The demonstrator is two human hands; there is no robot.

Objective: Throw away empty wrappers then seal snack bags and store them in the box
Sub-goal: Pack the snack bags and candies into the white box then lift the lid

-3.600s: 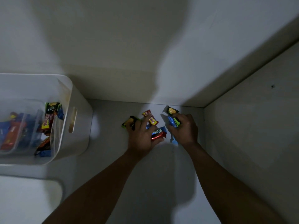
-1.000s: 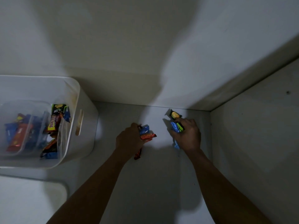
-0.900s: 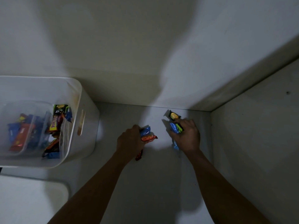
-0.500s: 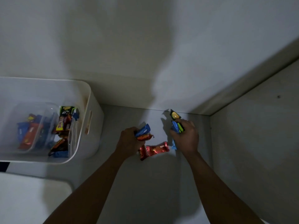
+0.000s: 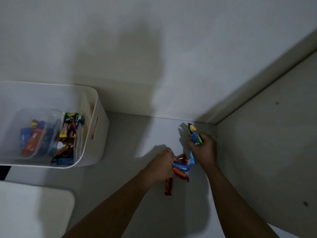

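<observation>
The left hand (image 5: 161, 163) is curled round a bunch of snack packs (image 5: 181, 170), blue and orange-red, with one red bar (image 5: 169, 186) hanging below the fist. The right hand (image 5: 204, 152), just beside it, grips a blue-and-green bundle (image 5: 194, 139) with a yellow-tipped dark pack on top. Both are over a white tabletop (image 5: 137, 134) set in a dim corner between a pale back wall (image 5: 154, 48) and a side panel (image 5: 265, 134). Well to the left stands a white box (image 5: 101, 134) with a handle slot. Inside it is a clear tub (image 5: 51, 114) of blue and orange packs, with more bars (image 5: 66, 132) beside the tub.
</observation>
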